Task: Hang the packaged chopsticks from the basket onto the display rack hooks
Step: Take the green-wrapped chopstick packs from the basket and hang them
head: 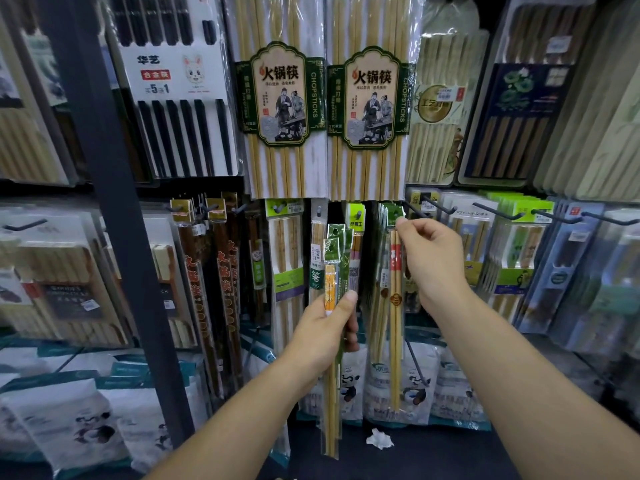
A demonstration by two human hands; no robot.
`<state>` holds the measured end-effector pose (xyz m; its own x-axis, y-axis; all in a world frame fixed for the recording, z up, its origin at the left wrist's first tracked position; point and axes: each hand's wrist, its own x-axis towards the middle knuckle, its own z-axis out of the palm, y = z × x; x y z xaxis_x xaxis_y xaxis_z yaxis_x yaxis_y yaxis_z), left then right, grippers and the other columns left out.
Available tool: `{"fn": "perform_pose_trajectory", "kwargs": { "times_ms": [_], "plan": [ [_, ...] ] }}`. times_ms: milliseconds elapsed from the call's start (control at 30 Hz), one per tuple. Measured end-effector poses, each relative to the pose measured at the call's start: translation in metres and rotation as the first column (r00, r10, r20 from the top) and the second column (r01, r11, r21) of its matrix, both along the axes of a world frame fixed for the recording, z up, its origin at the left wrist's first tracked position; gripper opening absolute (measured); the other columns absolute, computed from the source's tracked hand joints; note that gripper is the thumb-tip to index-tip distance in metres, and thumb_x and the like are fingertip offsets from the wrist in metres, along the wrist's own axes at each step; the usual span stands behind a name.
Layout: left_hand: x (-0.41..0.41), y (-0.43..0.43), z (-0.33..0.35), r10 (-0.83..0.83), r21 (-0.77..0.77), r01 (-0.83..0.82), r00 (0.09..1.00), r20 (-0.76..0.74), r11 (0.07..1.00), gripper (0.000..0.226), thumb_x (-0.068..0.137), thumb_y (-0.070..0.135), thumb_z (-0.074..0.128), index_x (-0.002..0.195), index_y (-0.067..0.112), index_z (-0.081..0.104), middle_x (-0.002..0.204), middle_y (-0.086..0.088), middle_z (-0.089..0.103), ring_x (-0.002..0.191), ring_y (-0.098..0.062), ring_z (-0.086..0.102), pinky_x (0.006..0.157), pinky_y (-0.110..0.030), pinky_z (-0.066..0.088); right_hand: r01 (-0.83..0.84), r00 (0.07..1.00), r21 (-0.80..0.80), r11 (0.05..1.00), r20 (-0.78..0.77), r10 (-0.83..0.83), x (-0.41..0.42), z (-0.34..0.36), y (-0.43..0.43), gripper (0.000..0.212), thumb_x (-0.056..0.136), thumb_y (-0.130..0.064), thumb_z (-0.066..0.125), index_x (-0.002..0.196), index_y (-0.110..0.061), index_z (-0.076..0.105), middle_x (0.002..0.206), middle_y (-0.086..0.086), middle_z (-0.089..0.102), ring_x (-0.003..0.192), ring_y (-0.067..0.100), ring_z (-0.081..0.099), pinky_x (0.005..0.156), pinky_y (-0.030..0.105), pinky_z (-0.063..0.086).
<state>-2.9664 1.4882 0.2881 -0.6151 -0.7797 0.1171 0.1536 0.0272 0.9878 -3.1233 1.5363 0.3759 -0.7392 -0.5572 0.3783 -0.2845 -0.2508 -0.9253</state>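
Green-topped clear packets of bamboo chopsticks (pixel 333 258), gripped by my left hand (pixel 322 337).
Right hand (pixel 433 258) pinches the top of a red-banded chopstick packet (pixel 396 299) by a black hook (pixel 415 209).

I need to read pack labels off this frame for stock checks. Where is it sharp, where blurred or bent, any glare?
Head view: sharp at centre, where the green hot-pot packs read clearly and the left hand, gripping slim packs, and the right hand, pinching a red-labelled pack, are crisp; edges smear and the dark post leans from lens distortion; mild glare on upper-right plastic.
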Motion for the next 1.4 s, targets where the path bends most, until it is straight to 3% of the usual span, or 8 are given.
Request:
{"fn": "perform_pose_trajectory", "kwargs": {
  "times_ms": [300, 700, 833, 1033, 1167, 1267, 1333, 1400],
  "plan": [
    [0.0, -0.002, 0.0, -0.011, -0.007, 0.011, 1.0, 0.001, 1.0, 0.033, 0.103, 0.042, 0.055, 0.093, 0.012, 0.057, 0.074, -0.001, 0.06, 0.064, -0.013, 0.059, 0.069, -0.033, 0.06, 0.033, 0.999, 0.026, 0.999, 0.005, -0.034, -0.006, -0.003, -0.008, 0.029, 0.098, -0.027, 0.064, 0.084, -0.002, 0.069, 0.068, 0.009, 0.053, 0.064, 0.02, 0.051, 0.086, 0.043, 0.058],
    [0.001, -0.002, -0.002, -0.025, 0.009, 0.025, 1.0, -0.007, 1.0, 0.034, 0.103, 0.043, 0.057, 0.09, 0.01, 0.055, 0.068, 0.001, 0.057, 0.059, -0.013, 0.056, 0.06, -0.029, 0.055, 0.101, 0.989, 0.013, 0.995, -0.107, -0.099, -0.011, -0.009, -0.018, 0.03, 0.097, -0.027, 0.065, 0.074, -0.007, 0.069, 0.053, -0.004, 0.052, 0.052, 0.005, 0.05, 0.066, 0.018, 0.046],
    [0.001, -0.002, -0.002, -0.025, -0.001, 0.025, 1.0, -0.014, 1.0, 0.036, 0.102, 0.043, 0.058, 0.089, 0.011, 0.054, 0.065, 0.003, 0.055, 0.055, -0.013, 0.053, 0.056, -0.029, 0.054, 0.154, 0.968, 0.031, 0.988, -0.204, -0.144, -0.015, -0.012, -0.025, 0.025, 0.096, -0.029, 0.065, 0.075, -0.016, 0.07, 0.062, -0.003, 0.065, 0.055, 0.002, 0.057, 0.062, 0.027, 0.051],
    [0.002, -0.005, -0.003, -0.039, -0.009, 0.039, 0.999, -0.031, 0.999, 0.035, 0.102, 0.043, 0.059, 0.089, 0.011, 0.053, 0.066, 0.002, 0.054, 0.055, -0.013, 0.052, 0.056, -0.027, 0.052, 0.186, 0.96, 0.042, 0.982, -0.22, -0.172, -0.019, -0.015, -0.038, 0.024, 0.097, -0.031, 0.064, 0.076, -0.021, 0.069, 0.056, -0.012, 0.062, 0.053, 0.001, 0.058, 0.05, 0.015, 0.042],
    [0.002, -0.006, -0.002, -0.034, -0.03, 0.034, 0.999, -0.032, 0.999, 0.041, 0.092, 0.052, 0.067, 0.09, 0.014, 0.052, 0.065, 0.004, 0.052, 0.052, -0.012, 0.046, 0.05, -0.026, 0.046, 0.214, 0.959, 0.078, 0.974, -0.204, -0.195, -0.018, -0.02, -0.046, 0.033, 0.099, -0.039, 0.061, 0.073, -0.019, 0.062, 0.062, -0.008, 0.059, 0.06, 0.005, 0.056, 0.057, 0.025, 0.039],
    [0.003, -0.006, -0.002, -0.028, 0.0, 0.028, 0.997, -0.078, 1.0, 0.05, 0.081, 0.065, 0.071, 0.103, 0.024, 0.052, 0.068, 0.005, 0.052, 0.051, -0.01, 0.039, 0.045, -0.023, 0.038, 0.219, 0.965, 0.073, 0.973, -0.163, -0.205, -0.013, -0.026, -0.044, 0.035, 0.097, -0.046, 0.062, 0.073, -0.021, 0.058, 0.066, -0.008, 0.057, 0.06, 0.002, 0.054, 0.056, 0.023, 0.036],
    [0.002, -0.006, -0.001, -0.026, -0.012, 0.025, 0.995, -0.099, 1.0, 0.035, 0.089, 0.065, 0.065, 0.097, 0.033, 0.054, 0.07, 0.005, 0.053, 0.051, -0.01, 0.039, 0.044, -0.023, 0.037, 0.211, 0.972, 0.059, 0.976, -0.117, -0.203, -0.008, -0.031, -0.039, 0.032, 0.096, -0.046, 0.064, 0.078, -0.021, 0.058, 0.07, -0.008, 0.057, 0.06, -0.002, 0.054, 0.057, 0.023, 0.037],
    [0.002, -0.006, 0.0, -0.015, -0.027, 0.012, 0.994, -0.108, 1.0, 0.02, 0.101, 0.051, 0.056, 0.086, 0.038, 0.056, 0.073, 0.002, 0.055, 0.051, -0.011, 0.042, 0.045, -0.024, 0.038, 0.163, 0.983, 0.064, 0.985, -0.096, -0.156, -0.002, -0.036, -0.032, 0.031, 0.095, -0.044, 0.065, 0.078, -0.019, 0.06, 0.068, -0.007, 0.058, 0.054, -0.005, 0.053, 0.059, 0.026, 0.039]
  ]
}}
